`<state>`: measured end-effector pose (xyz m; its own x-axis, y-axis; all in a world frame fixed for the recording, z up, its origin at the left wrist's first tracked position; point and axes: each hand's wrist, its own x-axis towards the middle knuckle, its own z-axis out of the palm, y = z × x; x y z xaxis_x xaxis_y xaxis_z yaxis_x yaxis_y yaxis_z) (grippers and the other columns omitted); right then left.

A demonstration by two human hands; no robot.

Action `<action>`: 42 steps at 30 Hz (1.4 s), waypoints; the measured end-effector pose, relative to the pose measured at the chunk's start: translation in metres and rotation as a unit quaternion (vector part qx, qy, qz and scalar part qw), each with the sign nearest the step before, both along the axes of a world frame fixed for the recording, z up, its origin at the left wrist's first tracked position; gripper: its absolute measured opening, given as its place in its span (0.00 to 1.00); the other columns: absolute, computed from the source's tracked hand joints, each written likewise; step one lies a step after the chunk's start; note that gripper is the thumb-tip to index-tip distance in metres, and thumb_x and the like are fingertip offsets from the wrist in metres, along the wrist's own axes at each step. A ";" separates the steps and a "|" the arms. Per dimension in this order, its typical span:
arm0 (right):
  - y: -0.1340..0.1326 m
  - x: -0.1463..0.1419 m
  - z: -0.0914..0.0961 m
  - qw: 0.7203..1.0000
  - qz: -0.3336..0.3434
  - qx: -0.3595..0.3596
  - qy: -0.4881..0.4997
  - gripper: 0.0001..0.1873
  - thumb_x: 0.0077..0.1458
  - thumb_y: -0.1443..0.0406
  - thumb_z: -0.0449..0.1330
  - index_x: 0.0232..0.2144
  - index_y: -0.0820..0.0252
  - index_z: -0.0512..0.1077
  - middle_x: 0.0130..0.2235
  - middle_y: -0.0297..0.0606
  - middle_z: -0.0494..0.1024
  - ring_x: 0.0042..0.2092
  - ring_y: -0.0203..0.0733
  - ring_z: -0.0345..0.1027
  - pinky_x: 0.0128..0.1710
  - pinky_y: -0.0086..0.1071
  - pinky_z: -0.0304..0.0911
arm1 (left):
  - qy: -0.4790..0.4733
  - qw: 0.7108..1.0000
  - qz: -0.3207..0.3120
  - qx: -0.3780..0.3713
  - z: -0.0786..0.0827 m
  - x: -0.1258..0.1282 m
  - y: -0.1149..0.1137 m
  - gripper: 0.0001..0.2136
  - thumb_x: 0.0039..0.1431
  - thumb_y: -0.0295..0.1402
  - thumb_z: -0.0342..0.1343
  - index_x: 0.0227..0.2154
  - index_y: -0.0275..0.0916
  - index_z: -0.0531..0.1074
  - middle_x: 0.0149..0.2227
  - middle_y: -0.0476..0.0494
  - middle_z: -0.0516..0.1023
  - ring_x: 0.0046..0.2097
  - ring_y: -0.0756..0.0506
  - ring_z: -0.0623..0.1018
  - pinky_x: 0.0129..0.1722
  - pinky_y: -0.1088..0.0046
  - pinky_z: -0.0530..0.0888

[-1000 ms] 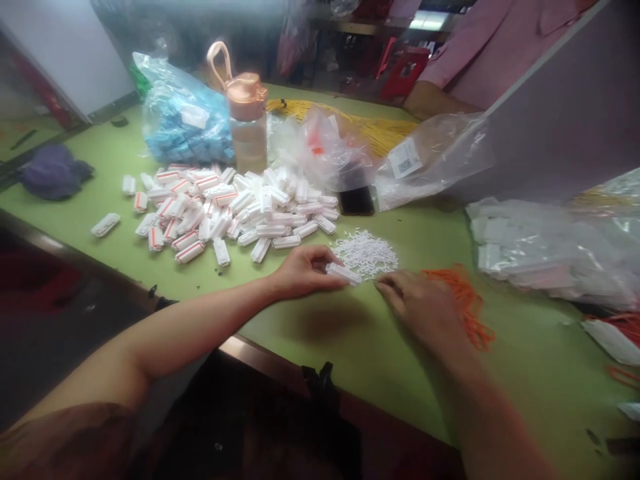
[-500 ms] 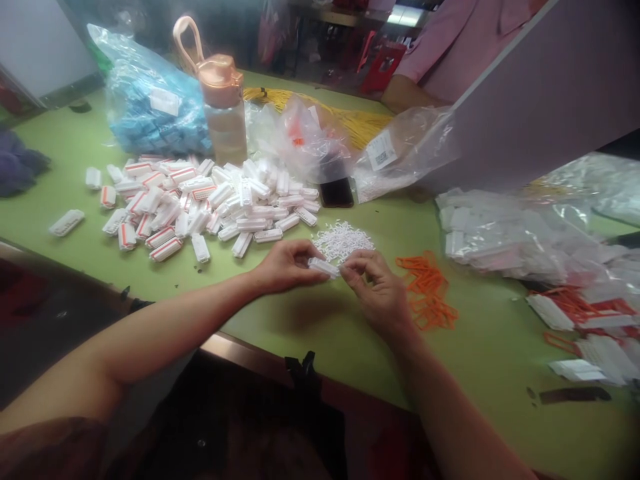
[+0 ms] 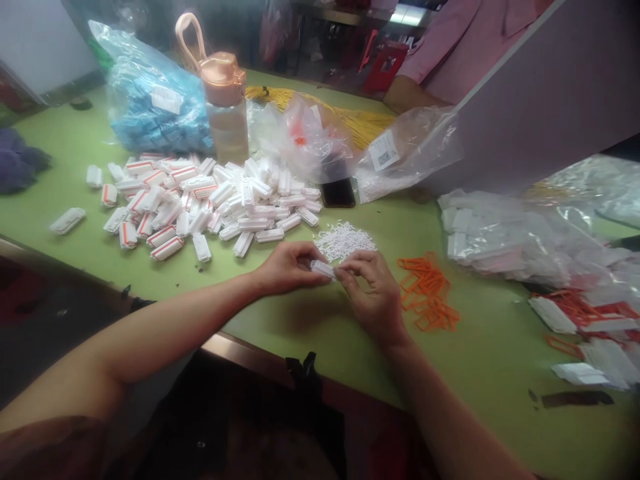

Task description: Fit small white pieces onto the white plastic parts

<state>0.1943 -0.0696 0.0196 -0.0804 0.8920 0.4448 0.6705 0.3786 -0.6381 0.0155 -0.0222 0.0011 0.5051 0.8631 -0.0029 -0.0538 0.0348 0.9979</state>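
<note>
Between thumb and fingers my left hand (image 3: pixel 289 268) grips a small white plastic connector block (image 3: pixel 323 269). My right hand (image 3: pixel 371 288) is closed in a pinch at the block's right end; whatever is between its fingertips is too small to make out. Just beyond both hands lies a heap of tiny white plastic pieces (image 3: pixel 345 240). To the right of my right hand is a pile of orange plastic frames (image 3: pixel 426 291). A large heap of white blocks (image 3: pixel 200 207), some with orange strips, spreads over the table to the left.
On the green table (image 3: pixel 280 333), a water bottle (image 3: pixel 226 107) stands beside a bag of blue parts (image 3: pixel 155 110). Clear bags (image 3: pixel 405 150), a phone (image 3: pixel 339 193) and yellow cables (image 3: pixel 345 120) lie behind. Bagged white parts (image 3: pixel 480 233) sit right. A person's arm (image 3: pixel 415 93) rests beyond a grey panel (image 3: pixel 540 100).
My right fingertips have shifted slightly left, closer against the end of the white block. My left hand keeps its grip almost in place.
</note>
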 end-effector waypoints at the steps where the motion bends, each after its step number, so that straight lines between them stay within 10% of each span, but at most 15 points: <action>1: 0.000 0.000 0.001 1.000 -0.003 0.019 -0.022 0.08 0.58 0.60 0.58 0.31 0.55 0.75 0.36 0.39 0.72 0.40 0.43 0.68 0.42 0.38 0.64 | -0.001 1.000 0.001 0.001 0.000 0.000 0.000 0.18 0.40 0.38 0.69 0.32 0.32 0.74 0.24 0.51 0.72 0.25 0.55 0.68 0.26 0.78 0.66; 14: -0.010 0.001 0.005 0.968 -0.002 0.099 -0.230 0.11 0.60 0.61 0.56 0.40 0.50 0.78 0.40 0.39 0.81 0.38 0.44 0.72 0.38 0.40 0.58 | -0.065 0.995 0.014 -0.070 -0.005 0.001 0.003 0.20 0.38 0.39 0.70 0.32 0.31 0.73 0.21 0.53 0.70 0.22 0.57 0.66 0.24 0.79 0.64; 23: 0.005 0.025 0.001 0.996 -0.076 0.015 -0.042 0.14 0.61 0.57 0.53 0.38 0.54 0.76 0.40 0.41 0.78 0.43 0.46 0.71 0.43 0.40 0.64 | -0.040 0.997 0.016 -0.056 -0.003 0.001 0.004 0.20 0.37 0.37 0.70 0.32 0.32 0.72 0.28 0.48 0.75 0.28 0.53 0.73 0.30 0.76 0.68; 36: 0.006 0.029 -0.005 0.958 -0.045 -0.036 -0.281 0.13 0.60 0.59 0.53 0.29 0.56 0.73 0.33 0.39 0.79 0.37 0.44 0.68 0.37 0.37 0.50 | -0.054 0.996 0.020 -0.067 -0.003 0.001 0.004 0.19 0.36 0.35 0.70 0.31 0.33 0.72 0.28 0.49 0.76 0.30 0.53 0.73 0.34 0.75 0.69; 42: 0.003 0.028 0.006 0.992 -0.039 -0.094 -0.070 0.13 0.59 0.56 0.53 0.32 0.57 0.72 0.32 0.38 0.78 0.34 0.42 0.69 0.35 0.35 0.59 | -0.073 0.994 0.022 -0.084 0.006 0.003 0.002 0.18 0.33 0.32 0.71 0.29 0.32 0.71 0.24 0.52 0.74 0.27 0.55 0.71 0.31 0.77 0.68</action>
<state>0.2221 -0.0665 0.0259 -0.0571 0.9641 0.2593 0.7807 0.2050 -0.5903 0.0183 -0.0201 0.0069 0.4727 0.8777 -0.0787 -0.2020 0.1949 0.9598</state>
